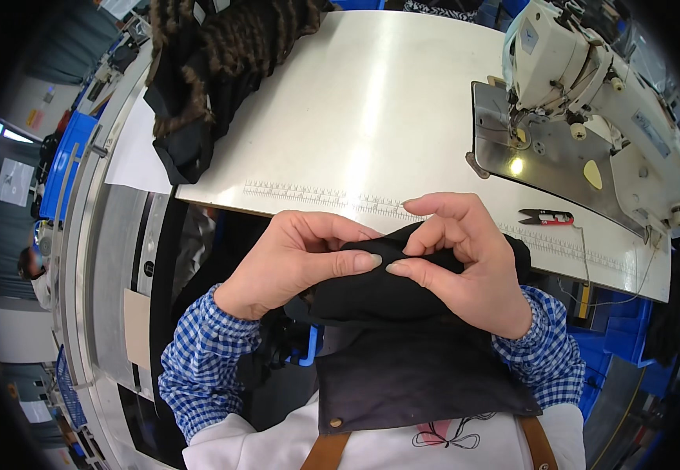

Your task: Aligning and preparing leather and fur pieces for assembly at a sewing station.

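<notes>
Folded black fabric (387,294) is held up at the front edge of the white table (355,110). My left hand (293,262) grips it from the left, thumb pressed on top and the fingers partly hidden behind it. My right hand (465,274) pinches the same fabric just to the right, thumb and bent fingers close to the left thumb, index finger raised. Red-and-black thread snips (544,217) lie on the table beyond my right hand, above a printed ruler strip.
An industrial sewing machine (591,94) stands at the right on a steel plate. A black garment with brown fur (214,70) lies at the back left beside white paper (132,149). Blue bins (622,329) sit below the table. A person (36,266) is at the far left.
</notes>
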Tool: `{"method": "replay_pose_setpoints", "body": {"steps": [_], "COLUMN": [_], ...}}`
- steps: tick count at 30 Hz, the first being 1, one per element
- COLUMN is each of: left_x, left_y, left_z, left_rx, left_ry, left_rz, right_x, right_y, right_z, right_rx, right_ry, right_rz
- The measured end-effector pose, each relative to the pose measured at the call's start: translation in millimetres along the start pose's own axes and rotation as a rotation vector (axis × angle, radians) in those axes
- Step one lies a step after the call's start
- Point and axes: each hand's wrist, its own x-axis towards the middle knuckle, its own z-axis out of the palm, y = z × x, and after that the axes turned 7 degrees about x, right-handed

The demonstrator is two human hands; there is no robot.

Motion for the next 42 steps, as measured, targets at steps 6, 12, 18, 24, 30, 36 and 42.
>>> {"method": "replay_pose_setpoints", "body": {"steps": [6, 12, 18, 24, 30, 36, 42], "left_x": [-1.8, -4.5, -5.8, 2.3, 9.3, 17.4, 24.8], "left_y": [1.5, 11.6, 9.3, 15.5, 11.6, 11.1, 8.5], "left_z": [-1.1, 4.7, -6.7, -11.6, -24.0, -31.0, -33.5], "left_rx": [0.015, 0.174, 0.311, 0.293, 0.231, 0.174, 0.138], "left_ry": [0.030, 0.036, 0.316, 0.301, 0.364, 0.402, 0.396], "left_rz": [0.020, 0.136, 0.380, 0.324, 0.302, 0.248, 0.231], "right_x": [2.0, 5.3, -2.3, -14.6, -15.8, -17.1, -16.8], "right_y": [1.5, -4.0, -10.4, -4.0, 5.8, 10.2, 19.7], "right_z": [1.2, 3.4, -25.3, -51.2, -64.2, -62.9, -68.0], "right_rx": [-0.002, -0.038, -0.291, -0.348, -0.414, -0.353, -0.519], "right_ry": [-0.003, -0.004, -0.054, -0.049, -0.072, 0.015, -0.002], "right_rz": [0.011, -0.053, 0.108, 0.157, 0.081, -0.039, -0.176]}}
